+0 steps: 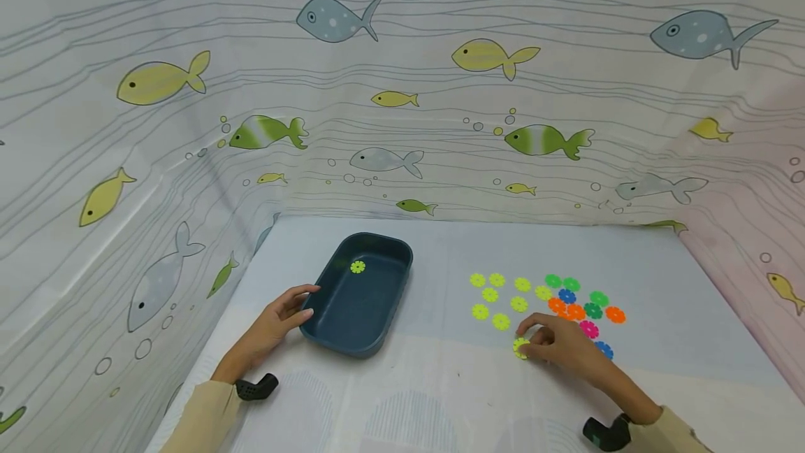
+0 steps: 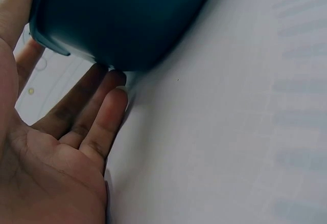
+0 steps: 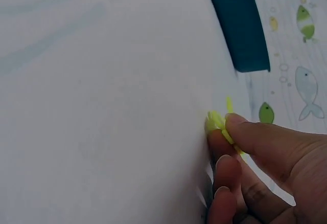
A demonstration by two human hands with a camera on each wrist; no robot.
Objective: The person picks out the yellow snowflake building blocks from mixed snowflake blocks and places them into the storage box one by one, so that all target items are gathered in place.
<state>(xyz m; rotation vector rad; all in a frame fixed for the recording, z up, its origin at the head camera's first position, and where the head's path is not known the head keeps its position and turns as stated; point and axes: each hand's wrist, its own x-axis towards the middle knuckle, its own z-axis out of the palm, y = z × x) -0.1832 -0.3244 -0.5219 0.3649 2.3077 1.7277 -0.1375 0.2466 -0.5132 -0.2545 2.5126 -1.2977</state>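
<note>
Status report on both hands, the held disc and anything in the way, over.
Left hand touching dark blue tray. Right hand pinching yellow flower-shaped disc, apart from tray. No obstruction visible between right hand and tray.

Head view's pretty evenly lit, only soft shadows on the table (image 1: 434,383). Both wrist cams look dimmer and greyer: the tub (image 2: 127,19) goes really dark, there's smudgy shade beside each hand, and the yellow disc (image 3: 216,122) looks kinda soft.
</note>
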